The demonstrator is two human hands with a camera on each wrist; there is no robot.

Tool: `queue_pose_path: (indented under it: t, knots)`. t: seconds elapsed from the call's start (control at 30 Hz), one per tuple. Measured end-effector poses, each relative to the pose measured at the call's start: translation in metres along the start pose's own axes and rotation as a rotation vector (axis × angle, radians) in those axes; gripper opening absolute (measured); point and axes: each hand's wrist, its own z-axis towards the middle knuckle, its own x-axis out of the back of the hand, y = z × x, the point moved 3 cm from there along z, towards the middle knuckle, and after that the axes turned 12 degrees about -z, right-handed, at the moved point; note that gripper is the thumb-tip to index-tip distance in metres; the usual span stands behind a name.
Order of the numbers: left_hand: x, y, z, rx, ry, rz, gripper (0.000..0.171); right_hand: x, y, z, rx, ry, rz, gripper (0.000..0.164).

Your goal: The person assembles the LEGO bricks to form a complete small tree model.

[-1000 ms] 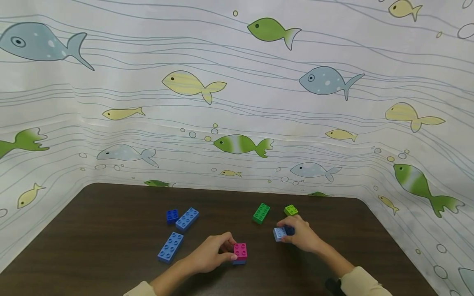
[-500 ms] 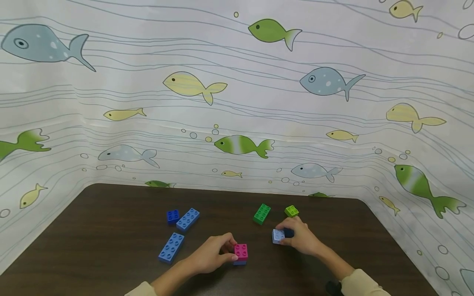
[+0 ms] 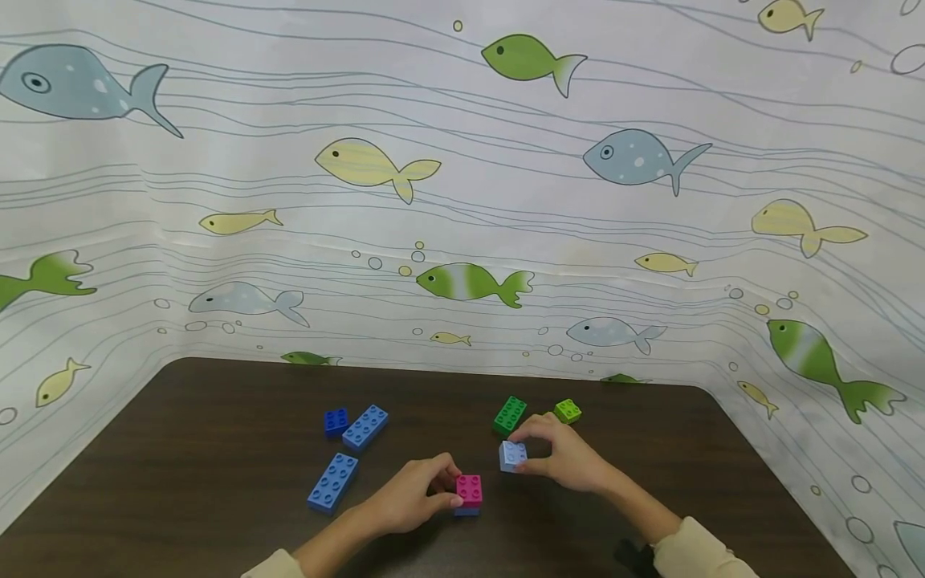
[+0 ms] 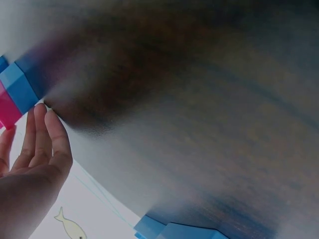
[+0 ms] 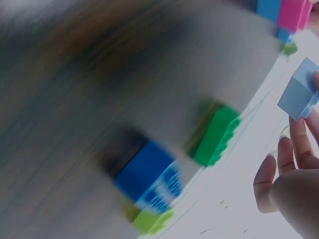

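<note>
The left hand (image 3: 413, 498) has its fingers clamped on a pink block (image 3: 469, 490), stacked on a blue block (image 3: 466, 511) on the tabletop (image 3: 202, 474). The right hand (image 3: 568, 456) pinches a light-blue block (image 3: 512, 457) in its fingers — held above the tabletop, apart from that stack.

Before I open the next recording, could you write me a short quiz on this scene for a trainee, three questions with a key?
1. Which grip pinches the light-blue brick?
2. True or false: the pink brick sits on top of a blue brick.
3. In the head view, which lies closer to the lime brick? A, the pink brick; B, the green brick.

Key:
1. The right grip.
2. True.
3. B.
</note>
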Motion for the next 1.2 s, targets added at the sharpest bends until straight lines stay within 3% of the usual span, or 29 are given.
queue_pose_path:
  t: [0.53,1.2]
  knots:
    - [0.001,0.001,0.0,-0.043,-0.01,0.012,0.019,-0.02,-0.045,0.011,0.112,-0.091,0.053,0.027]
    - [0.002,0.004,-0.001,-0.059,-0.012,0.084,0.022,-0.031,-0.048,0.012,0.105,-0.101,0.056,0.026]
